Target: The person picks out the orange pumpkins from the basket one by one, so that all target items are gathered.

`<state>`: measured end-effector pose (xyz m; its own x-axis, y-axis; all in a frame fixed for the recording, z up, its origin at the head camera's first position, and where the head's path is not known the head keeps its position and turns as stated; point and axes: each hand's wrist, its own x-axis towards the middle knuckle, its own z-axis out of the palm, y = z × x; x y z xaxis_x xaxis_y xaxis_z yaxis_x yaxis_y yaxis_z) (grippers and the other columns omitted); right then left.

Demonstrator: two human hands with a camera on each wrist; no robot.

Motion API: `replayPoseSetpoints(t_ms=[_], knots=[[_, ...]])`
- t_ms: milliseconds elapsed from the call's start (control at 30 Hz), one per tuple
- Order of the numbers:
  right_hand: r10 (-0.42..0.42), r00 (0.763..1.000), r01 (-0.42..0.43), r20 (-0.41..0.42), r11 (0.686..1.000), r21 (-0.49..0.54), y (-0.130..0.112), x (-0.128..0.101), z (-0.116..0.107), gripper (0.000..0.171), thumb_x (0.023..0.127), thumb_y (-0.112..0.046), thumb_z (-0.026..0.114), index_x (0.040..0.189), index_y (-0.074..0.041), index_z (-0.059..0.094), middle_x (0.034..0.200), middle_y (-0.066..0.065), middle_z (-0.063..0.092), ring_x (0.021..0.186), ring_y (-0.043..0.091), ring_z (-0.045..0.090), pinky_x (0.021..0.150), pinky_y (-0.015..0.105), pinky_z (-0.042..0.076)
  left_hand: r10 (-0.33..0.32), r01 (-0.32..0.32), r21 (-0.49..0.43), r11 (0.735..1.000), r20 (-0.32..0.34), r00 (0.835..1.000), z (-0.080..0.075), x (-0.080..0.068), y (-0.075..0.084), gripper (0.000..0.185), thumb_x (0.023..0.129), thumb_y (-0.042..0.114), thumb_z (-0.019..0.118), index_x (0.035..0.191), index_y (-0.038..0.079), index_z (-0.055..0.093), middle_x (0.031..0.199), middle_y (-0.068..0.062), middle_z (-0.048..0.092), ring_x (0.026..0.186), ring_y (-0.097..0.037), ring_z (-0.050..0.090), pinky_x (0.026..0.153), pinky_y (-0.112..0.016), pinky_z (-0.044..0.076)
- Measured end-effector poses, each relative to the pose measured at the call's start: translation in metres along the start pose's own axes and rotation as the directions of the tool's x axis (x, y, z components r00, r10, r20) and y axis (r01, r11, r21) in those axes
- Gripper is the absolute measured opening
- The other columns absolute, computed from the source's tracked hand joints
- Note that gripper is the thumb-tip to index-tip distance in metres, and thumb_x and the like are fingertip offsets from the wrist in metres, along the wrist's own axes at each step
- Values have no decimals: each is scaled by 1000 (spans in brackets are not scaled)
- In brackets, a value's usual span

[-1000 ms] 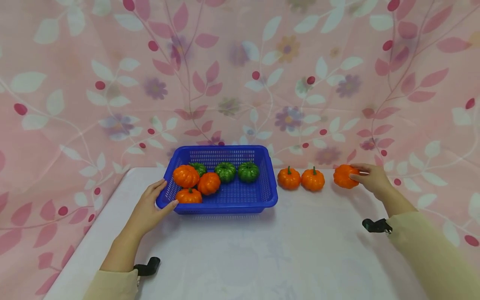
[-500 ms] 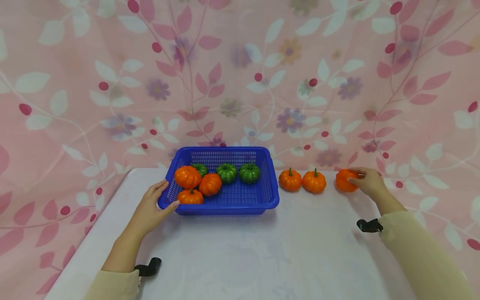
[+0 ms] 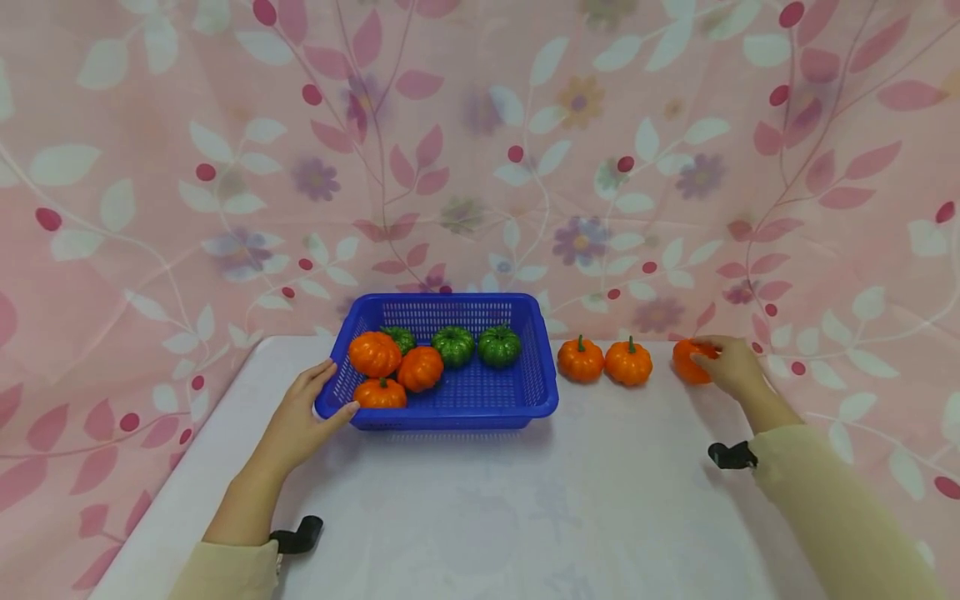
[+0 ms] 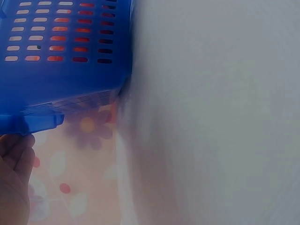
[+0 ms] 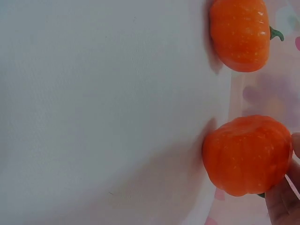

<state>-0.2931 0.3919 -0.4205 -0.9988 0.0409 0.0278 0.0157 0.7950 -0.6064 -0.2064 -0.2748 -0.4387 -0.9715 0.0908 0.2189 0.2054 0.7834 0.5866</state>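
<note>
Head view: right hand (image 3: 731,364) grips unlabelled orange pumpkin (image 3: 688,362).

white table (image 3: 480,517) | blue basket (image 3: 450,414) | three orange pumpkins (image 3: 628,362) in row

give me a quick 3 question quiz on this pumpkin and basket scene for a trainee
1. True or false: the left hand rests on the left end of the blue basket.
2. How many orange pumpkins stand on the table outside the basket? A) one B) three C) five
3. Fill in: the right hand holds the ______ pumpkin of the row beside the basket.

Key
1. True; its fingers lie against the basket's left rim.
2. B; two free orange pumpkins and the held pumpkin.
3. Rightmost; the one farthest from the basket.
</note>
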Motion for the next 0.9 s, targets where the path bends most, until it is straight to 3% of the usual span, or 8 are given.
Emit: replayPoseSetpoints(t_ms=[167, 367, 533, 700, 900], knots=[[-86, 991, 86, -101, 996, -6, 1, -2, 7, 30, 101, -6, 56, 126, 9, 62, 122, 34, 58, 107, 49, 55, 90, 55, 55, 4, -4, 3, 1000, -1, 1000, -1, 0, 2, 86, 91, 46, 71, 154, 0, 35, 159, -19, 30, 143, -46, 28, 109, -69, 29], [-102, 981, 106, -165, 994, 19, 2, -8, 15, 27, 96, -11, 68, 117, 5, 66, 118, 28, 62, 109, 46, 56, 94, 56, 52, 7, -7, 3, 1000, -2, 1000, -1, 0, 3, 85, 91, 45, 71, 153, -1, 36, 159, -19, 30, 143, -47, 29, 109, -69, 29], [-63, 974, 74, -216, 996, 42, 4, -11, 21, 46, 89, -18, 77, 124, 6, 60, 120, 32, 56, 105, 45, 52, 88, 53, 49, 3, -3, 6, 1000, 1, 1000, 0, -1, 1, 85, 91, 46, 71, 153, -1, 36, 159, -19, 30, 143, -46, 29, 110, -69, 28], [24, 990, -13, -136, 997, 76, 8, -10, 24, 80, 88, -28, 78, 147, 7, 36, 138, 40, 39, 119, 55, 42, 96, 66, 45, -1, 1, 6, 1000, 2, 1000, 0, 0, 0, 86, 91, 47, 71, 154, 0, 36, 159, -18, 30, 144, -46, 28, 110, -69, 28], [55, 998, -55, 5, 996, 66, 14, -9, 25, 88, 92, -39, 72, 149, 11, 28, 143, 42, 34, 127, 56, 37, 102, 66, 41, 0, 0, 12, 1000, 3, 1000, 0, 0, 1, 86, 91, 47, 70, 153, 0, 36, 159, -19, 30, 144, -46, 28, 110, -69, 28]])
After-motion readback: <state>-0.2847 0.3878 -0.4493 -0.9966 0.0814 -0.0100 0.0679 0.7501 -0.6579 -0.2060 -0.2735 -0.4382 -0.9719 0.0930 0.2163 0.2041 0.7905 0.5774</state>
